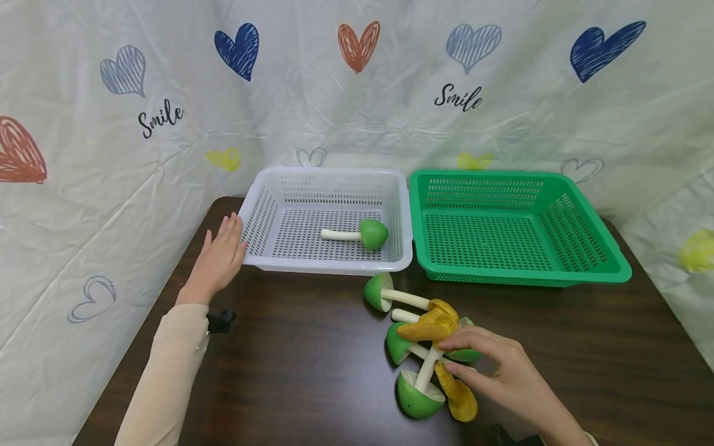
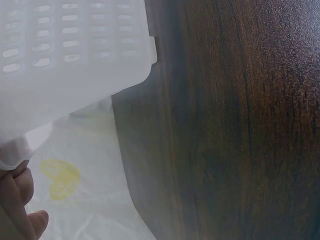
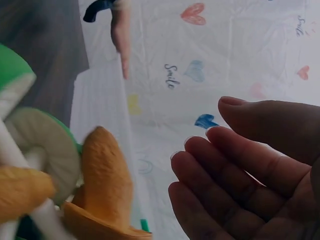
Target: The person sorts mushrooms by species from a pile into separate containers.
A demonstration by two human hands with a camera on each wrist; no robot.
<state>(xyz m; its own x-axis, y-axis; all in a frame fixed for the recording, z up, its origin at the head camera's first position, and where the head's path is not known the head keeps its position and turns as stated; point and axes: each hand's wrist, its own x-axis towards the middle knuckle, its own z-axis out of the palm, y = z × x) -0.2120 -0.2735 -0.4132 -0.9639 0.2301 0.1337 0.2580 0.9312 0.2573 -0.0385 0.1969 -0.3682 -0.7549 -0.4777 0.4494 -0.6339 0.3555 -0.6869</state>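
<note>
My left hand [image 1: 219,260] lies with straight fingers along the left rim of the white basket [image 1: 329,266]; its fingers [image 2: 22,187] show at that rim in the left wrist view. One green-capped toy mushroom [image 1: 374,234] with a white stem is in this basket. My right hand [image 1: 502,371] hovers at a pile of toy mushrooms, thumb and fingers apart with nothing between them in the right wrist view. In the pile are several green-capped mushrooms [image 1: 421,399] and yellow-brown mushrooms [image 1: 462,401]. The right fingertips overlap a white stem [image 1: 428,368] in the head view.
A green basket [image 1: 599,272] stands right beside the white one, with nothing in it. Both are at the back of the dark wooden table [image 1: 301,353]. Behind hangs a pale sheet [image 1: 390,111] printed with hearts and "Smile".
</note>
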